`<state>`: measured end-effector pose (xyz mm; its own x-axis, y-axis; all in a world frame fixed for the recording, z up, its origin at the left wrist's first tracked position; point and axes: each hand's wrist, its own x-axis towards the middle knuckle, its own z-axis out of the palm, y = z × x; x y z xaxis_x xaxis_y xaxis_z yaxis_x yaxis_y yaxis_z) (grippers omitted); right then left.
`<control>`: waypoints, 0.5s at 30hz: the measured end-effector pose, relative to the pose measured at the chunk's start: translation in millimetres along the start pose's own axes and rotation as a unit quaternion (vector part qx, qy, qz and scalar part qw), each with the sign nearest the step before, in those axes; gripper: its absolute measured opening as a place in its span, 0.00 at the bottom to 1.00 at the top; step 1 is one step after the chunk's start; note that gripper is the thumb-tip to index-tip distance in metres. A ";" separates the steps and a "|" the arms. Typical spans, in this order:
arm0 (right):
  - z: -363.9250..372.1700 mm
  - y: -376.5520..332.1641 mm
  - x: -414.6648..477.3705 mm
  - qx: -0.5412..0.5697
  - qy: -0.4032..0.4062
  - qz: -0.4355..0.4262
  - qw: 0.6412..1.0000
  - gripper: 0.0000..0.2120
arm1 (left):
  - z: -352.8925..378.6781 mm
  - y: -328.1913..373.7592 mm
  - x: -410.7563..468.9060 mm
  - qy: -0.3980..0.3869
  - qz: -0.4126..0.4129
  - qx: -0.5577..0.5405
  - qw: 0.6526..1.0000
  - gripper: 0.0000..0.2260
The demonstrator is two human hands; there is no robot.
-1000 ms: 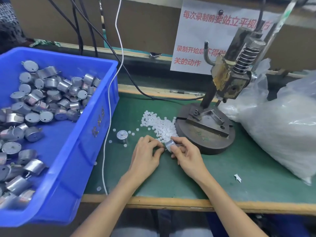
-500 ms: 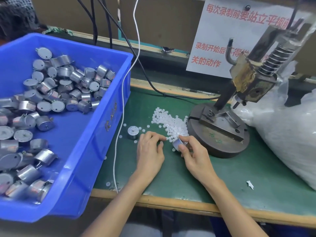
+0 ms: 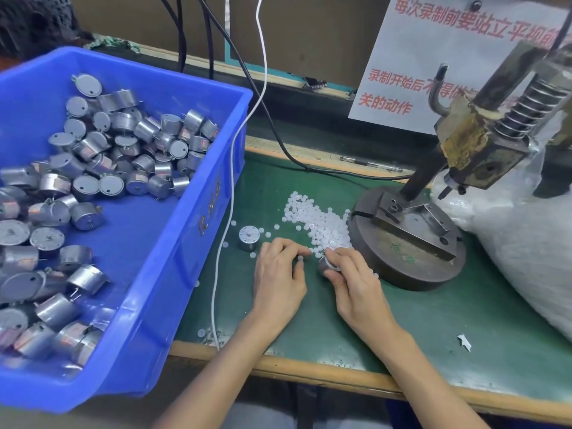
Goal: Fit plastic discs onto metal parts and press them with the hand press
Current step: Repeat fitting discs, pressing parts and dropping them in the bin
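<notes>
My right hand [image 3: 353,283] grips a small round metal part [image 3: 325,264], tilted, just in front of the pile of white plastic discs [image 3: 318,219] on the green mat. My left hand [image 3: 278,274] rests beside it with curled fingers, its fingertips at the near edge of the pile beside a loose disc [image 3: 299,258]; whether it pinches one I cannot tell. A second metal part [image 3: 249,237] stands upright on the mat left of my hands. The hand press [image 3: 411,233] stands to the right, ram raised over an empty fixture.
A blue bin [image 3: 173,274] with several metal parts fills the left side. A white cable [image 3: 230,187] runs down the mat beside it. A large clear plastic bag [image 3: 526,243] lies right of the press. The bench's wooden front edge [image 3: 340,373] is near.
The view has shifted left and closer. My hands stay together at the disc pile, the right still holding the metal part; the left fingers have edged toward the discs.
</notes>
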<state>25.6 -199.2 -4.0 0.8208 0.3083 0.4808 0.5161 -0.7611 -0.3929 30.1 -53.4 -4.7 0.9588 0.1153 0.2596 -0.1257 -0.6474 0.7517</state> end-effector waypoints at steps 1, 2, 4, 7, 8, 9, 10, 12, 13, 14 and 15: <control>0.2 0.5 0.1 0.000 0.002 -0.002 1.000 0.12 | 0.3 -0.4 0.0 0.000 0.001 -0.001 1.000 0.09; 0.6 1.2 -0.2 0.001 0.004 -0.005 1.000 0.12 | 0.6 -0.8 -0.1 0.001 0.002 -0.003 1.000 0.09; 1.0 2.3 -0.7 0.004 0.007 -0.013 1.000 0.11 | 1.2 -1.3 0.4 0.004 0.005 -0.005 1.000 0.09; 2.1 3.8 -0.3 -0.004 0.006 -0.036 0.999 0.11 | 2.0 -1.3 0.9 0.008 0.010 -0.006 1.000 0.10; 2.6 4.0 -0.4 -0.012 0.004 -0.041 0.999 0.12 | 2.0 -1.5 0.4 0.009 0.011 -0.006 1.000 0.09; 3.1 4.1 -0.4 -0.018 0.003 -0.043 0.999 0.12 | 2.0 -1.7 0.1 0.009 0.013 -0.006 1.000 0.09; 3.5 3.4 -0.4 -0.019 0.002 -0.041 0.999 0.12 | 1.9 -1.7 -0.8 0.007 0.013 -0.006 1.000 0.10; 3.7 2.6 -0.3 -0.020 -0.001 -0.040 0.999 0.12 | 0.9 -1.1 -1.9 0.007 0.010 -0.007 1.000 0.11; 3.3 2.3 -0.5 -0.019 -0.002 -0.038 0.999 0.12 | -0.5 0.1 -2.3 0.011 0.011 -0.014 1.000 0.12; 2.5 2.5 -0.4 -0.007 -0.001 -0.032 0.999 0.12 | -2.7 2.5 -2.9 0.017 0.019 -0.027 0.999 0.14; 1.0 2.7 -0.4 0.024 0.004 -0.014 1.000 0.10 | -4.6 5.8 -3.9 0.018 0.041 -0.042 0.998 0.17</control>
<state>26.9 -200.8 -6.1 0.8033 0.3245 0.4994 0.5510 -0.7232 -0.4164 24.4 -54.1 1.4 0.9352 0.0926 0.3417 -0.2245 -0.5912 0.7747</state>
